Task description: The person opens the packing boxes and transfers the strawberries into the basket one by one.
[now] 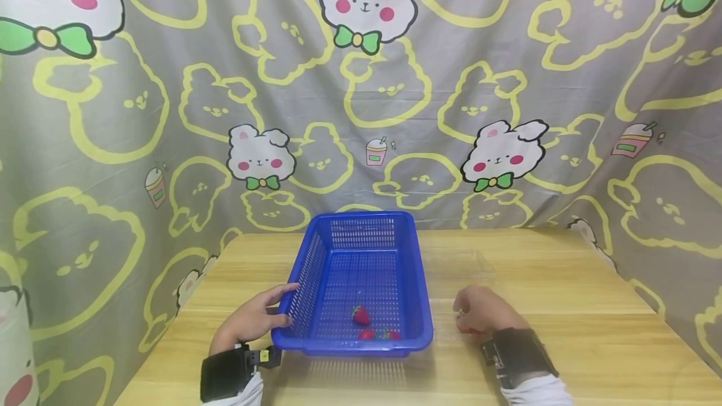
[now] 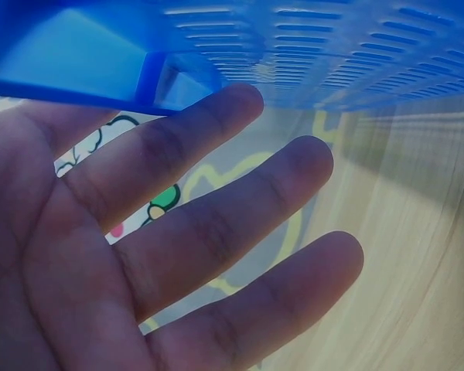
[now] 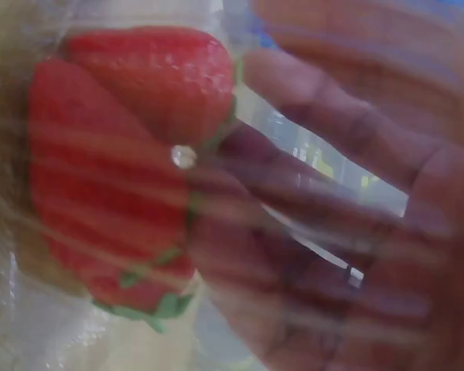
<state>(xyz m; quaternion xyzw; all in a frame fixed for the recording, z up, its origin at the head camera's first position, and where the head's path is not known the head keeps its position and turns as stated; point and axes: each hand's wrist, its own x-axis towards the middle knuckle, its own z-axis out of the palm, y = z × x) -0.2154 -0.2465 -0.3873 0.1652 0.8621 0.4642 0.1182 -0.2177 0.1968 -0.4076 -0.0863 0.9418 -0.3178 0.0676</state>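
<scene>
Blue basket (image 1: 420, 268) between the two hands, its long axis running away from the person; three strawberries lie in it, gathered at the near end. The rearmost basket strawberry (image 1: 361, 316) points its tip rightward, its leaves on the side toward the left hand (image 1: 254, 315); the other two lie just nearer the person, partly hidden by the near rim. Right of the basket, a low clear container (image 1: 451, 262) stands on the wooden table (image 1: 609, 306) and extends beyond the right hand (image 1: 485, 309).

Right wrist view: at least two strawberries lie at the right fingertips, seen through blurred, transparent streaks. The upper strawberry (image 3: 151, 77) has its long axis roughly in line with the fingers, leafy end toward them and tip away. The lower strawberry (image 3: 112, 185) lies more nearly across that line, with leaves at its lower end. The right fingers are bent and bunched against the fruit; whether they grip a berry cannot be told.

The left hand reaches in from the basket's outer side, touching its left rim; in the left wrist view three fingers extend nearly straight and spread apart, below the basket's slotted wall. Both wrists wear black bands (image 1: 521, 353).
</scene>
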